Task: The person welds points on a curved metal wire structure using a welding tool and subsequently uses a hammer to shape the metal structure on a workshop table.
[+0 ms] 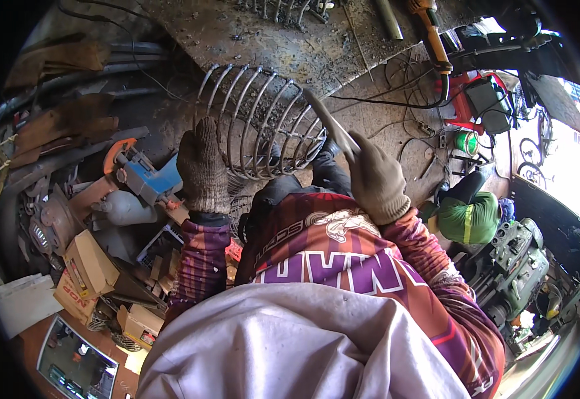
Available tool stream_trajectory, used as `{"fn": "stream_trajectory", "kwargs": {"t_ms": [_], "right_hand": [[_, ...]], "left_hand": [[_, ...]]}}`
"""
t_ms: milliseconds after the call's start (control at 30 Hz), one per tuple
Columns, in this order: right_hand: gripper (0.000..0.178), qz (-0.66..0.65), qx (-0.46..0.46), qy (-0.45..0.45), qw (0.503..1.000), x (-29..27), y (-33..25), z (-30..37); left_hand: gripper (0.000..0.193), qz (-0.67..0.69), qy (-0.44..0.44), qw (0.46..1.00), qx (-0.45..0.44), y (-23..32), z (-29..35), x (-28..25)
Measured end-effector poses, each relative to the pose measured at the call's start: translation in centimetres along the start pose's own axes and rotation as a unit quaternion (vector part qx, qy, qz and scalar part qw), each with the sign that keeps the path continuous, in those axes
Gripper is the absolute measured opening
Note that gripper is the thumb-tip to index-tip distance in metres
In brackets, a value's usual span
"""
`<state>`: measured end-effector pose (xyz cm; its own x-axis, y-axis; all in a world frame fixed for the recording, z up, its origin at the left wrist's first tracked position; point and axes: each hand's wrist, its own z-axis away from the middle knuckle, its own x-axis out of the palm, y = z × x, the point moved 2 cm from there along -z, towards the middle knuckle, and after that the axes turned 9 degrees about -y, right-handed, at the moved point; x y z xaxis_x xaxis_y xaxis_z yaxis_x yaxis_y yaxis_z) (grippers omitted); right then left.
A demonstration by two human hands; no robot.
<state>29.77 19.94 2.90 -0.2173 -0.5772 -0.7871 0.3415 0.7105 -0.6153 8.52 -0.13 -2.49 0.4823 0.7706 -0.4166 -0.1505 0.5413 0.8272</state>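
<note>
A curved basket of bent metal bars (258, 126) rests tilted against the near edge of the worktable, above my legs. My left hand (203, 166), in a knitted work glove, is closed at the basket's left side, gripping its edge bar; the fingertips are partly hidden. In a similar glove, my right hand (378, 176) is wrapped round a long, slim metal hand tool (335, 130). Its far end lies at the basket's upper right rim; whether it touches the bars I cannot tell. The tool's exact kind is not clear.
The dirty metal worktable (197, 30) carries more bent bars (290, 10) and an orange angle grinder (430, 30). Cables cross the floor at right. A person in green (473, 216) crouches near a machine (513, 266). Cardboard boxes (90, 266) and scrap crowd the left.
</note>
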Motion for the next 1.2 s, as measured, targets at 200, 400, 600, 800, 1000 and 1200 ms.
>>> {"fn": "stream_trajectory", "kwargs": {"t_ms": [200, 400, 600, 800, 1000, 1200], "right_hand": [[0.035, -0.084, 0.021, -0.004, 0.996, -0.3, -0.2, 0.2], [0.032, -0.062, 0.047, -0.019, 0.997, 0.4, 0.4, 0.0], [0.038, -0.206, 0.104, 0.02, 0.973, 0.3, 2.1, 2.0], [0.036, -0.146, 0.032, 0.029, 0.988, 0.1, 2.4, 3.0], [0.037, -0.075, 0.101, -0.068, 0.99, 0.0, 1.6, 1.1], [0.038, -0.027, 0.033, -0.019, 0.999, -0.2, 0.6, 1.1]], "left_hand": [[0.049, -0.059, -0.006, 0.998, 0.026, -1.0, -0.4, -0.1], [0.041, 0.095, -0.022, 0.995, 0.024, -2.6, -0.9, 0.1], [0.042, 0.152, -0.006, 0.988, 0.037, -3.1, -0.9, 0.4], [0.05, 0.015, 0.01, 1.0, 0.015, -0.8, -0.5, 0.0], [0.052, 0.057, 0.003, 0.998, 0.017, -0.4, -0.4, -0.1], [0.052, 0.018, 0.01, 1.0, 0.01, -0.8, -0.5, -0.3]]}}
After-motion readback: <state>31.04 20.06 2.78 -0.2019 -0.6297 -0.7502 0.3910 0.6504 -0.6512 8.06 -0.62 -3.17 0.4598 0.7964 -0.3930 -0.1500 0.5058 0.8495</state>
